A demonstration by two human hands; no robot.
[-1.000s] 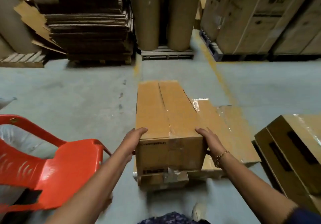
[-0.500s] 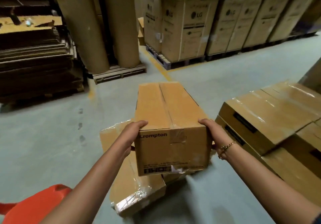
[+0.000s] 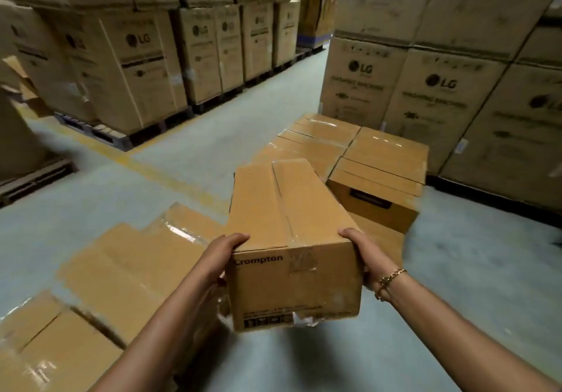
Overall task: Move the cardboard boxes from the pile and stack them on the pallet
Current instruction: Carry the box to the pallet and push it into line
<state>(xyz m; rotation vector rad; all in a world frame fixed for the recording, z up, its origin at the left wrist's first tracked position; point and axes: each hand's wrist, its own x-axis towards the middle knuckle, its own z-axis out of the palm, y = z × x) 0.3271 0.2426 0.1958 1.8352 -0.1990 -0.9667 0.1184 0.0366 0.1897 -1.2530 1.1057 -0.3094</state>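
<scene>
I carry a long brown Crompton cardboard box (image 3: 289,224) in the air at the centre. My left hand (image 3: 220,256) grips its near left edge, thumb on top. My right hand (image 3: 363,253), with a gold bracelet at the wrist, grips its near right edge. Beyond the held box, to the right, several taped cardboard boxes (image 3: 377,160) sit stacked in a low block; what they rest on is hidden. At lower left more taped boxes (image 3: 127,273) lie on the floor.
Tall LG cartons on pallets (image 3: 137,66) line the left back. Another wall of LG cartons (image 3: 456,96) rises at right, behind the low stack. A grey aisle with a yellow floor line (image 3: 158,168) runs between them.
The view has swung to the right with the held box. The red chair and cardboard rolls have left the frame, and the low stack of boxes now lies straight ahead.
</scene>
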